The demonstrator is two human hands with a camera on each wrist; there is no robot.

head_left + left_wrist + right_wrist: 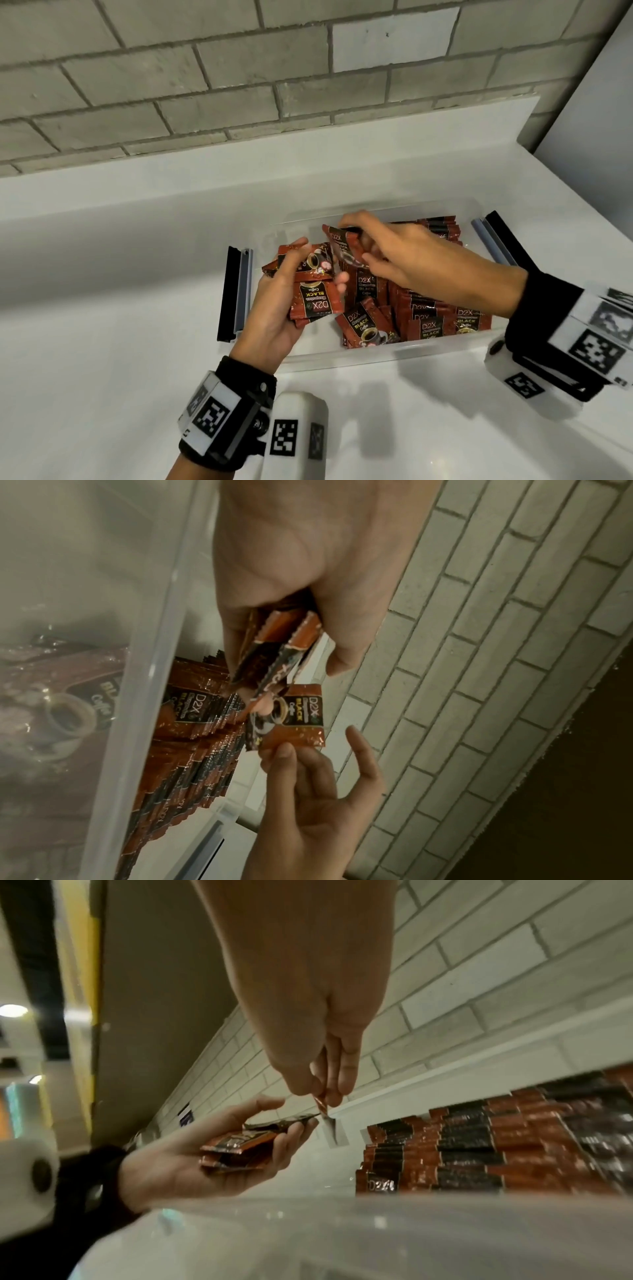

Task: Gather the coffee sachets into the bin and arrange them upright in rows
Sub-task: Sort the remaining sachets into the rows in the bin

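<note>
A clear plastic bin (pixel 376 356) stands on the white counter. Red and black coffee sachets stand upright in rows (pixel 438 318) in its right half, also seen in the right wrist view (pixel 479 1150). A few loose sachets (pixel 363 325) lie tilted in the middle. My left hand (pixel 317 269) hovers over the bin's left end, palm up, and grips a small stack of sachets (pixel 313 301) (pixel 240 1145). My right hand (pixel 359 240) pinches a single sachet (pixel 342 246) (pixel 298 718) by its edge, just above and right of that stack.
A black and blue-grey bar (pixel 236 294) lies along the bin's left side, and another one (pixel 496 240) along its right side. A grey brick wall (pixel 239 85) rises behind the counter's raised back edge. A pale panel (pixel 599 102) closes the right side.
</note>
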